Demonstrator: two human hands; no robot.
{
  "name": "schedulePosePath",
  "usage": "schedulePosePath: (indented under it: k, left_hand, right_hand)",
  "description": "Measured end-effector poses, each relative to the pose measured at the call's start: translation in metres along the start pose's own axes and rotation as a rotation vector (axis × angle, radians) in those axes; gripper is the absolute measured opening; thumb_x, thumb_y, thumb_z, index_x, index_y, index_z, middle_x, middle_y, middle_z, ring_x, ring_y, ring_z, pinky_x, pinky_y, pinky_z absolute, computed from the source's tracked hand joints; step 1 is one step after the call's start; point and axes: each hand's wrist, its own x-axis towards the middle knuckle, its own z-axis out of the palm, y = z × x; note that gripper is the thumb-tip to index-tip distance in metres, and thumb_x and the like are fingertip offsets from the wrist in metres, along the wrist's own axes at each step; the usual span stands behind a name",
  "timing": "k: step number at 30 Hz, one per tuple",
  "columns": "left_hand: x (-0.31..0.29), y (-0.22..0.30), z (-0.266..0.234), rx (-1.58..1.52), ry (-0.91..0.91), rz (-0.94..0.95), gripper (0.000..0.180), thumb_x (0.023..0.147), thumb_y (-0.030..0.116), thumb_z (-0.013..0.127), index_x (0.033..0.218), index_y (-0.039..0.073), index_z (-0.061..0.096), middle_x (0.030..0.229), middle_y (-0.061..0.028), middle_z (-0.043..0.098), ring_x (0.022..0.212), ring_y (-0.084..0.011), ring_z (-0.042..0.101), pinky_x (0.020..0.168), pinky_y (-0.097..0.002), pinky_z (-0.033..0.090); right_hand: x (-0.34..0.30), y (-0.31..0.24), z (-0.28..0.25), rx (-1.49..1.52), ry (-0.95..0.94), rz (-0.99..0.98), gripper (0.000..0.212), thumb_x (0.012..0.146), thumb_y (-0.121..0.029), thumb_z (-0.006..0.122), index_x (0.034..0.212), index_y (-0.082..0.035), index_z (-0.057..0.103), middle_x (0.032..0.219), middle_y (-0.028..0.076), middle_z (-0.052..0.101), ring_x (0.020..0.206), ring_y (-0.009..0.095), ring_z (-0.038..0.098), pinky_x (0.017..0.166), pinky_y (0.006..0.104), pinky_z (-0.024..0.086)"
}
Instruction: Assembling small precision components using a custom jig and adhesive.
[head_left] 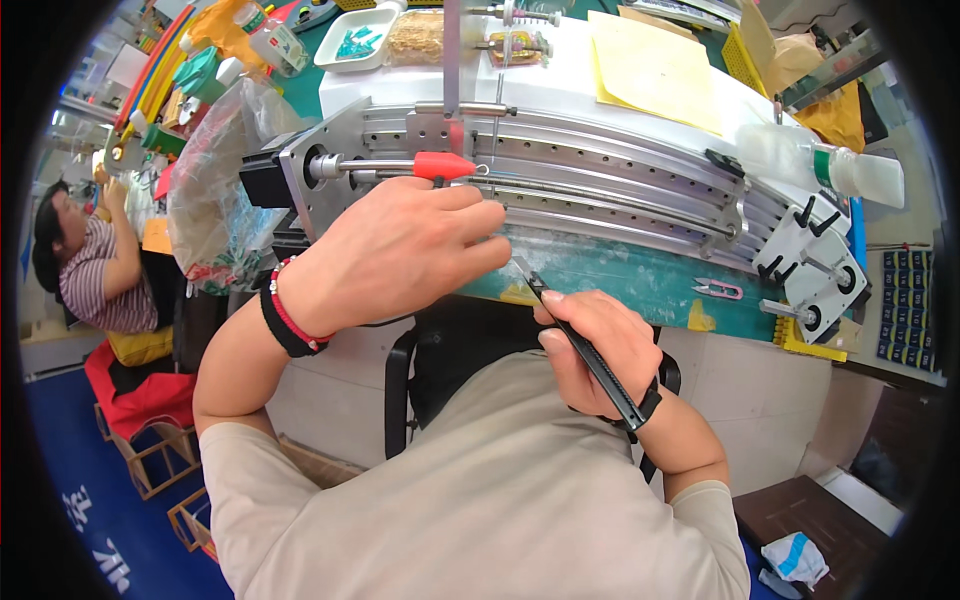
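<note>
My left hand (415, 245) is closed, knuckles up, in front of the metal linear rail machine (610, 190). Its fingertips are turned under, so what they grip, if anything, is hidden. Just beyond its knuckles a red pointed piece (443, 165) sits by the machine's long screw rod, with a small wire loop (482, 169) at its tip. My right hand (610, 345) grips a black utility knife (590, 355). The blade is out and points up and left, close to my left fingers. A vertical metal bar (452, 60) stands behind the red piece.
A crumpled clear plastic bag (225, 170) lies left of the black motor (262, 178). Pink-handled thread snips (718, 289) rest on the green mat at right. Behind are yellow sheets (655, 70), a white tray (352, 42) and a bottle (790, 155). Another person (100, 255) sits far left.
</note>
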Motion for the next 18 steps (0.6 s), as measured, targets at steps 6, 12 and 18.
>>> schedulePosePath:
  k: [6, 12, 18]
  left_hand:
    - [-0.003, -0.001, 0.008, -0.023, 0.044, 0.04, 0.012, 0.091, 0.018, 0.066, 0.1, 0.011, 0.062, 0.092, -0.002, 0.053, 0.087, -0.0206, 0.062, 0.068, -0.0368, 0.05]
    - [-0.003, -0.001, 0.009, -0.022, 0.064, 0.046, 0.012, 0.088, 0.016, 0.068, 0.099, 0.011, 0.063, 0.091, -0.0018, 0.054, 0.087, -0.0209, 0.062, 0.068, -0.0367, 0.05]
    - [-0.01, -0.001, 0.005, 0.006, 0.077, 0.004, 0.014, 0.086, 0.013, 0.072, 0.098, 0.009, 0.065, 0.091, -0.004, 0.06, 0.091, -0.025, 0.066, 0.075, -0.0392, 0.056]
  right_hand:
    - [0.003, -0.002, 0.018, 0.033, 0.017, 0.049, 0.036, 0.088, 0.007, 0.082, 0.123, 0.007, 0.071, 0.086, 0.015, 0.073, 0.071, 0.031, 0.073, 0.065, 0.0362, 0.06]
    - [0.008, -0.001, 0.032, -0.032, 0.007, 0.02, 0.03, 0.092, 0.005, 0.08, 0.121, 0.007, 0.071, 0.089, 0.016, 0.076, 0.074, 0.031, 0.075, 0.07, 0.0367, 0.06]
    - [0.008, -0.002, 0.039, -0.033, 0.052, -0.047, 0.031, 0.091, 0.006, 0.079, 0.122, 0.006, 0.071, 0.089, 0.016, 0.076, 0.074, 0.032, 0.074, 0.07, 0.0371, 0.06]
